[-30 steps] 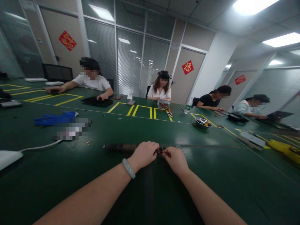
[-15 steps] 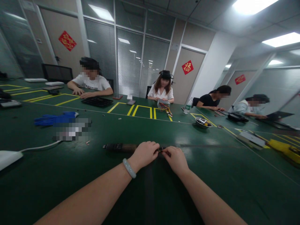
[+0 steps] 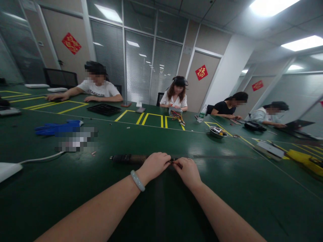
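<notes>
A long dark cylinder that looks like an electric screwdriver (image 3: 130, 159) lies crosswise on the green table, black toward its left tip and brownish along the body. My left hand (image 3: 156, 164), with a pale bangle (image 3: 137, 180) at the wrist, is wrapped over its right end. Close beside it, my right hand (image 3: 187, 170) pinches at small dark parts (image 3: 174, 160) sticking out of that end. What exactly sits between the right fingertips is too small to make out.
Blue gloves (image 3: 59, 127) and a white cable (image 3: 42, 157) are to the left. Farther off stand a metal bowl (image 3: 218, 132) of small parts, a water bottle (image 3: 202, 114), a black tray (image 3: 104, 109) and a yellow object (image 3: 304, 160). Several people sit across the table.
My hands stay at the cylinder's right end, the right fingers bent slightly more. The co-worker at far left has stretched an arm out toward a dark object.
</notes>
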Demonstrator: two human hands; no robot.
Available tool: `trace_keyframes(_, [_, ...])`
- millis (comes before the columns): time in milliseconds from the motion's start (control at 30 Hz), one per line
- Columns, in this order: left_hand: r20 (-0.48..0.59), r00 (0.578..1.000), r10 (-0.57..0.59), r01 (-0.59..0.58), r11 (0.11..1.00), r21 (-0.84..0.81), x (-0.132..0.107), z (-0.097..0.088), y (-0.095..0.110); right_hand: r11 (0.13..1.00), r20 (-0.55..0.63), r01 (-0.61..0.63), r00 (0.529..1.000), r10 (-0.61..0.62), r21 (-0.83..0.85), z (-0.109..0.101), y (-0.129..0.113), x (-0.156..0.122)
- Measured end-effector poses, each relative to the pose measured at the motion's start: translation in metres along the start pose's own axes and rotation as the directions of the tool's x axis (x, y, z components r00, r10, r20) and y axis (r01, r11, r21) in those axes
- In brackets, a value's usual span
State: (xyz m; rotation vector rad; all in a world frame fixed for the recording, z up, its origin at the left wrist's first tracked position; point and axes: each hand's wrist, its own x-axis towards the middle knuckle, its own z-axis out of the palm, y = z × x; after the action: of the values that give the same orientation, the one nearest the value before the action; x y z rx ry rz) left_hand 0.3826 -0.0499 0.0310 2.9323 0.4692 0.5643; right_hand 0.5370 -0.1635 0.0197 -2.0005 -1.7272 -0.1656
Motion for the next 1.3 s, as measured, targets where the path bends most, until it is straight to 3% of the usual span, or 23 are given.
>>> trace_keyframes(267, [-0.028, 1.000, -0.011, 0.010, 0.999, -0.033, 0.001, 0.003, -0.002, 0.999, -0.033, 0.036, 0.999, -0.037, -0.021, 0.001, 0.000, 0.003])
trace_keyframes(600, [-0.038, 0.993, -0.114, 0.111, 0.990, -0.085, 0.002, 0.002, 0.002, 0.999, -0.036, 0.049, 0.998, -0.049, -0.003, 0.003, 0.002, 0.003])
trace_keyframes(1067, [-0.045, 0.986, -0.161, 0.158, 0.985, -0.075, 0.004, 0.005, 0.005, 0.991, 0.018, -0.064, 0.998, 0.066, -0.114, -0.013, -0.003, -0.003])
trace_keyframes(1300, [-0.024, 0.985, -0.173, 0.172, 0.983, -0.057, 0.004, 0.005, 0.006, 0.998, 0.022, -0.052, 0.998, 0.053, -0.022, -0.003, 0.006, 0.000])
